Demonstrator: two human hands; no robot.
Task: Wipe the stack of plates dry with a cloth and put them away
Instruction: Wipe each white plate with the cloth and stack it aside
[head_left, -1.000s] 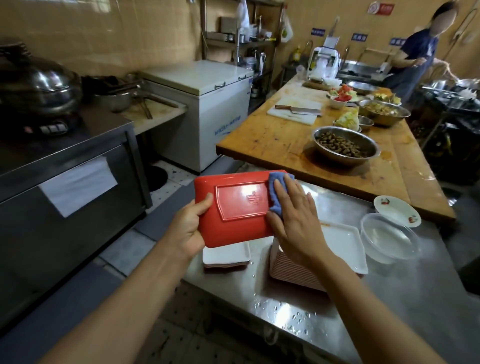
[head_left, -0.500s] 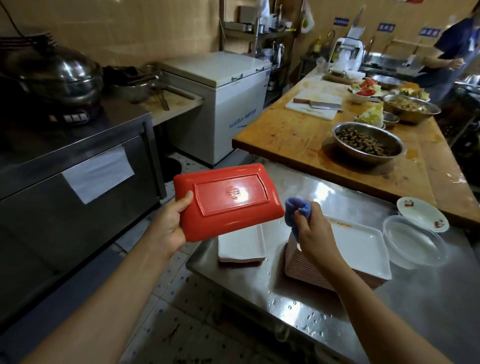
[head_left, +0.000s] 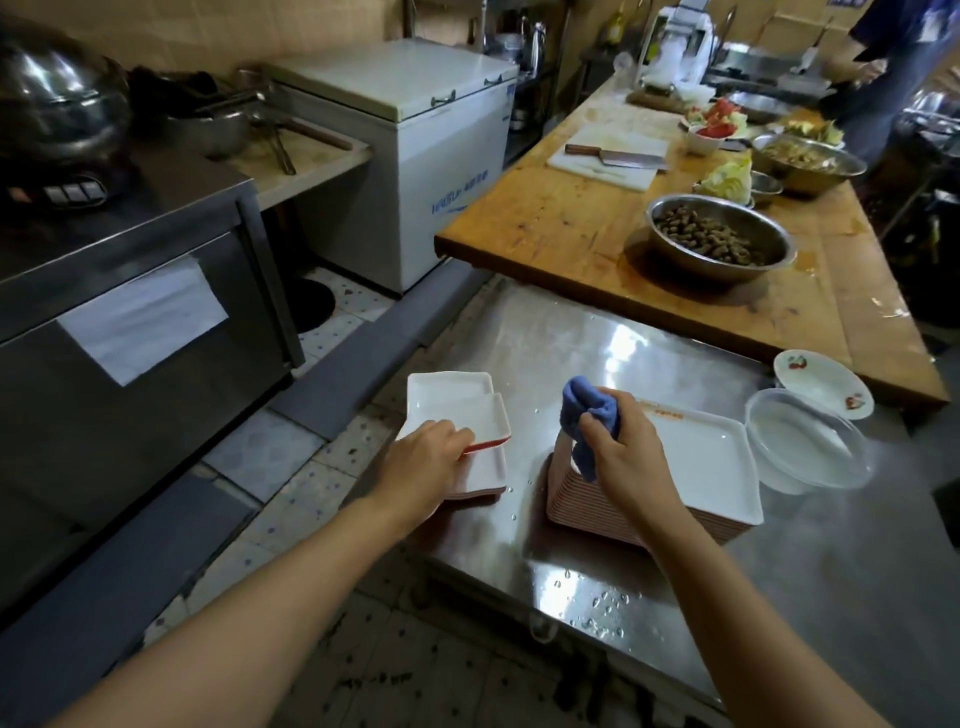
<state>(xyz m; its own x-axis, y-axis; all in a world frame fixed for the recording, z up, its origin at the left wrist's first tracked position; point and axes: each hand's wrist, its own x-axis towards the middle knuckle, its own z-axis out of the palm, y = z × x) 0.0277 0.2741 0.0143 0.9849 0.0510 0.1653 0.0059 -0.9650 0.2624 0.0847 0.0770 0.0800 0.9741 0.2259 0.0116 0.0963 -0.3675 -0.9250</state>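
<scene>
Left hand (head_left: 431, 457) grips the near edge of a red-backed plate (head_left: 480, 418), white face up, lying askew on the small dried pile (head_left: 452, 389) at the left of the steel bench (head_left: 571, 332); whether it has fully landed or hovers just above, cannot tell. Right hand (head_left: 621, 457) is closed round a bunched blue cloth (head_left: 589, 415), held just over the near-left corner of the tall wet stack (head_left: 691, 467), which sits to the right of the dried pile, a strip of droplet-flecked bench between them. Top plate of the stack lies flat, face up, its long axis running left-near to right-far. Stack lies directly under and ahead of the right hand; left hand is off to its left, across the gap. Judgement: next plate comes off this stack, and the left hand must cross rightward to take the near-left edge while the cloth hand, already nearer, waits above. Clear tub (head_left: 810, 447) and small patterned saucer (head_left: 821, 382) stand just beyond the stack's right side, apart from either hand.
</scene>
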